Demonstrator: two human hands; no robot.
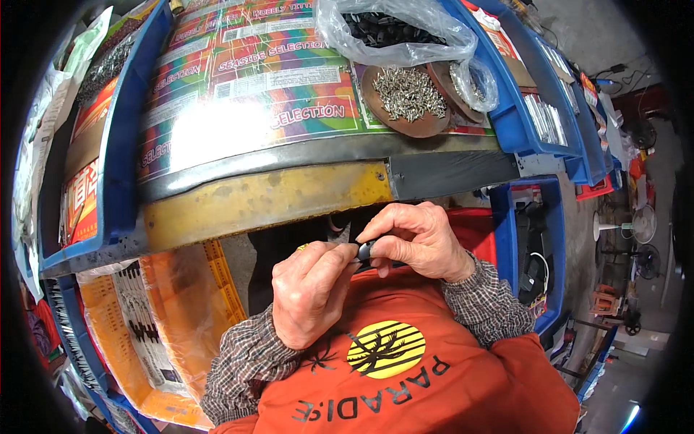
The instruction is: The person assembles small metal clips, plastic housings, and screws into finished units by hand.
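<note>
Just in front of my chest, both hands meet at a small dark piece point(363, 252), black with a paler band, too small to name more exactly. My right hand point(426, 242) pinches it between thumb and forefinger. From the other side, the closed fingertips of my left hand point(309, 289) grip it. Beyond the hands, on the table, a round brown dish point(394, 124) bears many small silver metal pins point(408, 92). Behind that dish, a clear plastic bag point(452, 43) lies open around many small black parts point(387, 30).
The table's yellow and black front edge point(275, 194) runs just past my hands. Blue bins point(119, 166) stand at the left, and a blue tray with metal strips point(531, 79) at the right. An orange plastic-lined crate point(191, 304) sits low left; a blue crate point(557, 253) low right.
</note>
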